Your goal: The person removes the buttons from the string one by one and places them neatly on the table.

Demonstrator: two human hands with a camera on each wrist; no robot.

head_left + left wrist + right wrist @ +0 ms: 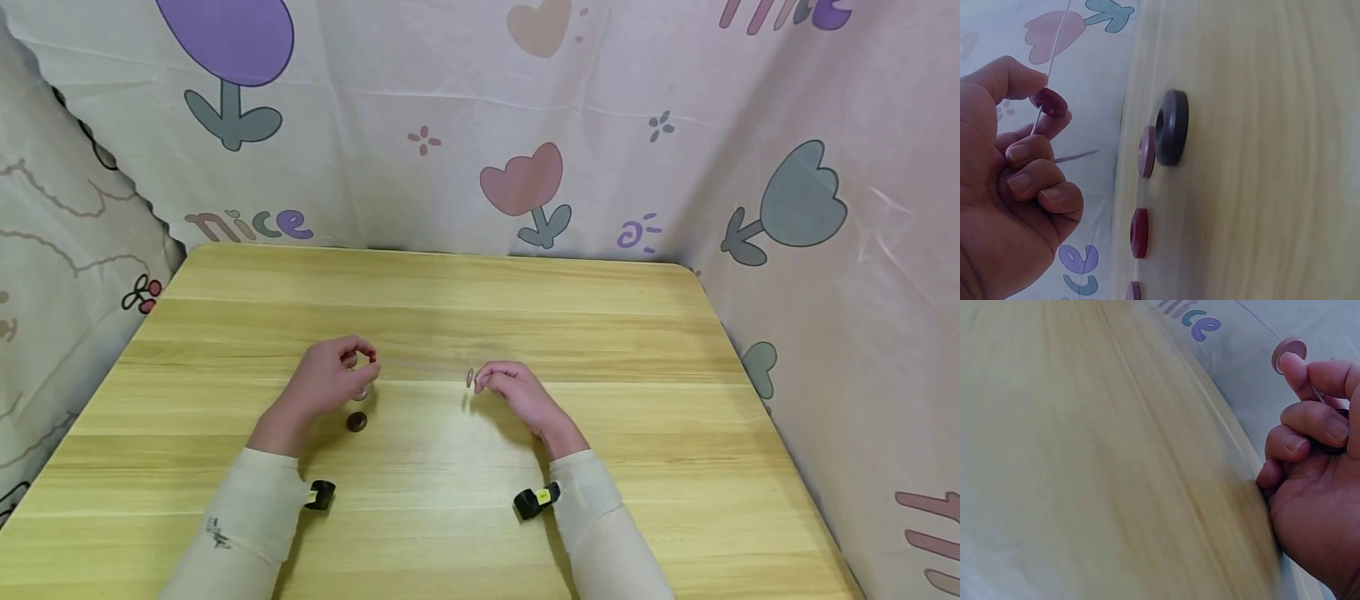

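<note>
In the head view my left hand (330, 379) is raised over the table's middle left, its thumb and index finger pinching a red ring-shaped bead (1050, 103). A thin pale string (1058, 47) passes through that bead, and its loose tail comes out by the curled fingers. The string stretches across to my right hand (521, 396), which pinches it just behind a threaded pinkish-brown disc bead (1291, 353). A dark bead (1339, 448) shows partly behind the right hand's curled fingers. Below the left hand, a dark brown ring bead (357, 422) lies on the table.
In the left wrist view, a pinkish bead (1146, 152) and a red bead (1139, 232) rest near the dark one, with another (1134, 291) cut off by the frame. A patterned cloth (420, 83) hangs behind the wooden table (450, 533). Black cameras (537, 501) are on both wrists.
</note>
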